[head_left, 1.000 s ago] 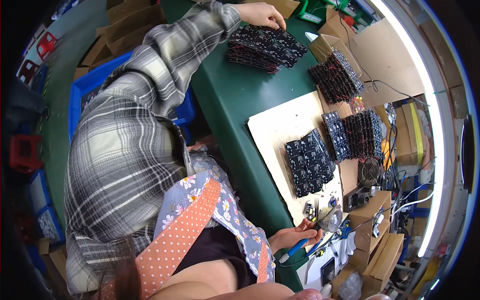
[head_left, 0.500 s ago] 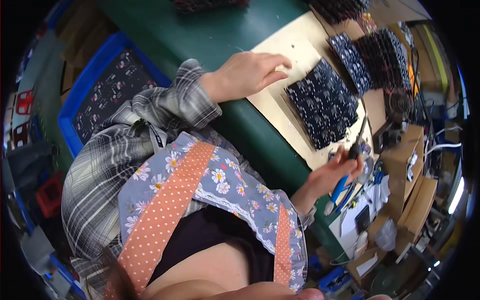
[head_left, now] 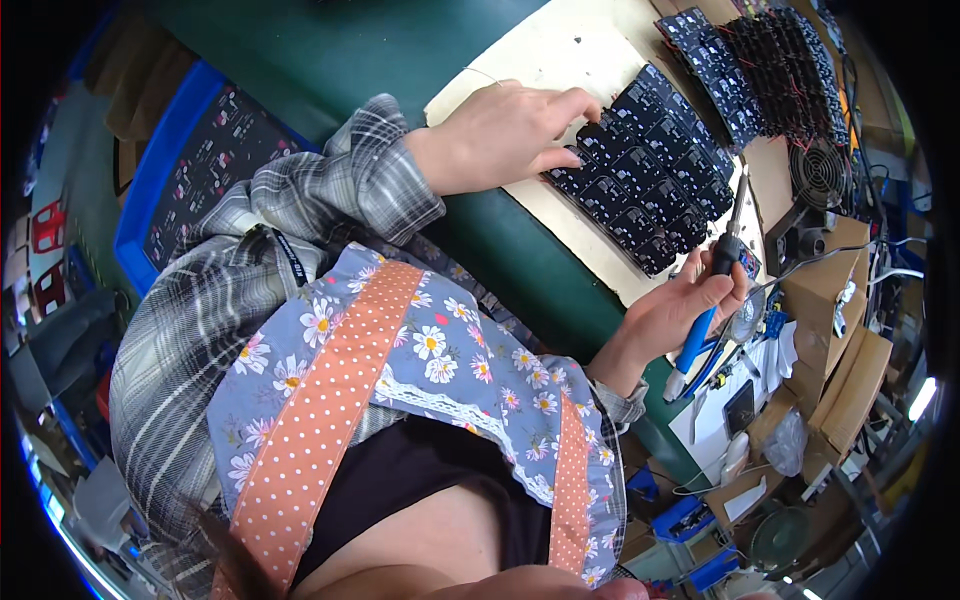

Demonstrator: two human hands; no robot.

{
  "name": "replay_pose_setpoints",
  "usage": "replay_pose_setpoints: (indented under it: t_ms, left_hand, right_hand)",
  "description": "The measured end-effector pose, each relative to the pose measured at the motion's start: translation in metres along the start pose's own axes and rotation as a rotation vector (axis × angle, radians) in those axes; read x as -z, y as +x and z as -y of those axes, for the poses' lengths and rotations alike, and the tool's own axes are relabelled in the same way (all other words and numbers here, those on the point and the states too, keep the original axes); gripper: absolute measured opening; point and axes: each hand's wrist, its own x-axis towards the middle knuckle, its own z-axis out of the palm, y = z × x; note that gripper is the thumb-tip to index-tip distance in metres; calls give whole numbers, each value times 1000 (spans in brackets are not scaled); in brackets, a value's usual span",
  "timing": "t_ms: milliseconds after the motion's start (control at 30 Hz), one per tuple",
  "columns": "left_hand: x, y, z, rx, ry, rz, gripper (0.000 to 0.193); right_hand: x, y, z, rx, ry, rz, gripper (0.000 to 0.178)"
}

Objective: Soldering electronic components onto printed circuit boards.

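Green table point(head_left: 300, 65), pale sheet point(head_left: 540, 55) | cartons point(head_left: 822, 280) | left grip point(head_left: 505, 135) spread | right grip point(head_left: 672, 312) clasping soldering iron point(head_left: 728, 250)

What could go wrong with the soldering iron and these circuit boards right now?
If hot, the soldering iron in the right hand might scorch the circuit boards, since its tip appears close beside them. The left hand, at their other side, could nudge the boards out of line.
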Motion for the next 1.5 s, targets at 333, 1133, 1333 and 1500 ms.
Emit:
replay_pose_setpoints:
  t_ms: [333,1133,1333,1500]
  left_hand:
    - [18,-9,-18,-199,-241,-130,10]
    - [23,-20,-25,-166,-334,-55,11]
    - [47,1,-3,-24,73,-246,10]
    - [16,5,11,-115,169,-345,12]
  right_hand:
    - [9,-19,15,326,-509,356,31]
    - [-18,-12,19,476,-788,599,14]
    - [-2,-14,4,145,-412,414,38]
    - [1,-10,5,178,-525,567,34]
